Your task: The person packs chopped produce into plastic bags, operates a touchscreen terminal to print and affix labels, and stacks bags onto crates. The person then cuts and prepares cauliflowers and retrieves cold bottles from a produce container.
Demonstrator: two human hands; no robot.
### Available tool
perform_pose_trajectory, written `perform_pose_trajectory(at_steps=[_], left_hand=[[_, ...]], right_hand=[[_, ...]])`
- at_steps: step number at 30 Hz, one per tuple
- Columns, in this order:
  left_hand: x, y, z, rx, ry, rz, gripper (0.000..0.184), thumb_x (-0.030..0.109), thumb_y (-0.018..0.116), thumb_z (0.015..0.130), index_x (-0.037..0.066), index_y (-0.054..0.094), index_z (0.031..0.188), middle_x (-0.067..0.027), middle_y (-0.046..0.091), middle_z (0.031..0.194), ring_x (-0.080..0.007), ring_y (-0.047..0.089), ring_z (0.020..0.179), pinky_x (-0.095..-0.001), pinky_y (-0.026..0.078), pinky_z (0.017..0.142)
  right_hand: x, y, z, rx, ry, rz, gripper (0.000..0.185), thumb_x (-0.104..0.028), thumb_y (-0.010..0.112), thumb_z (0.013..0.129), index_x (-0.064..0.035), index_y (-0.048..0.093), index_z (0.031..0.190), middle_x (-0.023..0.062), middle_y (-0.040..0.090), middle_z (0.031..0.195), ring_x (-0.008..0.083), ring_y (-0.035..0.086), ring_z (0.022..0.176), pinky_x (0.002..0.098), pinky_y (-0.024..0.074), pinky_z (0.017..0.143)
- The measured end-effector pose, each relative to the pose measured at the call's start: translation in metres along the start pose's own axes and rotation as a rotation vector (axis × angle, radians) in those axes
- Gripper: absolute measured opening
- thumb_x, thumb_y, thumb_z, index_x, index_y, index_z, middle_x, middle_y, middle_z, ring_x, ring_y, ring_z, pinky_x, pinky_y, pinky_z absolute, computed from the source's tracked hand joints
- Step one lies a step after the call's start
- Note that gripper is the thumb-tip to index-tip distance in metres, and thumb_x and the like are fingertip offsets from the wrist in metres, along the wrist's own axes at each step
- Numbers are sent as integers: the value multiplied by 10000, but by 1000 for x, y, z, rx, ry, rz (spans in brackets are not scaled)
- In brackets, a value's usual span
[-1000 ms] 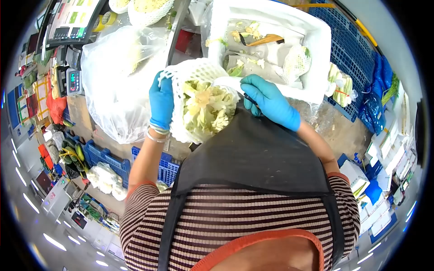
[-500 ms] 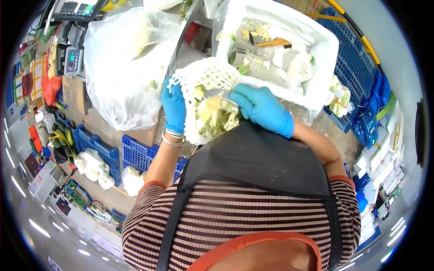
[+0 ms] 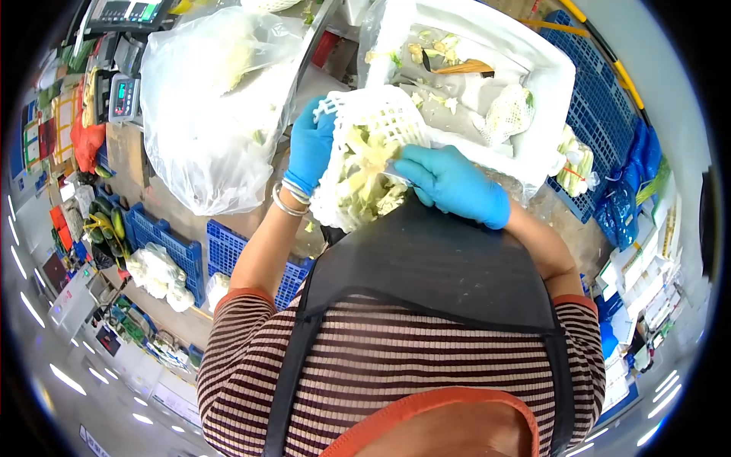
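My left hand [image 3: 311,152], in a blue glove, grips a cauliflower [image 3: 364,183] from its left side. A white foam net [image 3: 384,110] wraps the head's far side, and its cut, pale green stem and leaf side faces me. My right hand [image 3: 457,185], gloved too, is closed at the cauliflower's right side. From its fingers a knife [image 3: 394,177] reaches into the leaf stubs; only a little of the blade shows and the handle is hidden in the palm.
Beyond my hands stands a white foam box [image 3: 560,84] holding leaf scraps and a netted cauliflower [image 3: 509,113]. A large clear plastic bag [image 3: 205,145] fills the left side, near a digital scale display [image 3: 123,97]. Blue pallets [image 3: 601,114] lie around.
Both hands and the cauliflower have shifted slightly right, the left hand also away from me. The netted head has turned a little, and less of the knife blade shows.
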State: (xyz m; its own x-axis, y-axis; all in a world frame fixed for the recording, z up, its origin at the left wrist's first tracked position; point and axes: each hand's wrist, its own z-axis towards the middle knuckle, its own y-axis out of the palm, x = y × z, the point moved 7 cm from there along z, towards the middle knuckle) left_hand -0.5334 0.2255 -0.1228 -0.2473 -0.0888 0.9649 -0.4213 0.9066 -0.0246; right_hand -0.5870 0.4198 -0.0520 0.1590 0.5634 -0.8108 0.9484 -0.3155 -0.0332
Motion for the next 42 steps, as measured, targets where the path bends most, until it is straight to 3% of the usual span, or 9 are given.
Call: perform_pose_trajectory(at_steps=[11,15,19,24,29,31,35,40,42], left_hand=[[-62,17,37,-235,-331,-360,162,89,553,955,22,587,1099,-24,636,1012,-103,600,892,-253,506,812],[-31,44,40,-423,-499,-487,221,74,513,969,13,584,1169,-82,650,1138,-198,649,1007,-335,547,881],[-63,71,44,-619,-965,-691,323,173,474,998,17,539,1274,-95,613,1238,-198,612,1098,-335,508,955],[-69,90,54,-899,-860,-454,376,177,491,986,3,505,1319,-106,611,1240,-211,628,1070,-349,525,928],[-70,99,42,-794,-904,-542,375,200,533,962,39,534,1301,-95,609,1248,-222,610,1097,-350,493,960],[-66,99,42,-829,-855,-507,383,204,546,955,37,535,1300,-101,616,1234,-224,612,1086,-352,494,951],[-66,96,39,-850,-698,-363,400,213,570,943,31,536,1297,-113,629,1205,-227,615,1065,-356,495,933],[-73,102,26,-1001,-385,52,423,223,601,927,24,537,1294,-128,646,1170,-231,620,1038,-361,497,910],[-74,101,26,-1166,-281,213,432,228,614,920,22,538,1293,-134,653,1155,-233,621,1028,-364,497,901]], right_hand=[[37,-6,-24,-195,-247,346,182,-251,557,959,-80,603,1001,87,564,674,205,572,570,288,471,532],[78,-72,-23,466,-147,977,144,-227,613,937,-86,623,969,33,591,750,77,457,488,204,372,439],[43,-85,-24,642,-289,245,336,-301,672,888,-92,631,1147,40,614,859,141,565,683,251,487,643],[17,-23,8,441,-453,-393,368,-366,698,838,-98,642,1085,69,604,881,185,614,775,330,504,685],[81,-94,3,418,-394,1100,261,-294,645,916,-38,602,884,-37,445,518,69,480,486,262,407,497],[130,-146,-17,673,-209,635,363,-273,698,867,-20,601,1108,71,650,795,151,642,727,271,508,629],[104,-111,-25,571,-215,-294,1005,-259,820,699,-115,242,1509,118,359,1512,269,368,1379,381,427,1058],[107,-78,18,331,-269,380,834,-266,787,760,-51,363,1445,127,546,1325,193,536,1205,343,464,999],[111,-105,19,330,-193,534,599,-244,637,874,4,425,1376,35,631,877,53,543,597,193,459,514]])
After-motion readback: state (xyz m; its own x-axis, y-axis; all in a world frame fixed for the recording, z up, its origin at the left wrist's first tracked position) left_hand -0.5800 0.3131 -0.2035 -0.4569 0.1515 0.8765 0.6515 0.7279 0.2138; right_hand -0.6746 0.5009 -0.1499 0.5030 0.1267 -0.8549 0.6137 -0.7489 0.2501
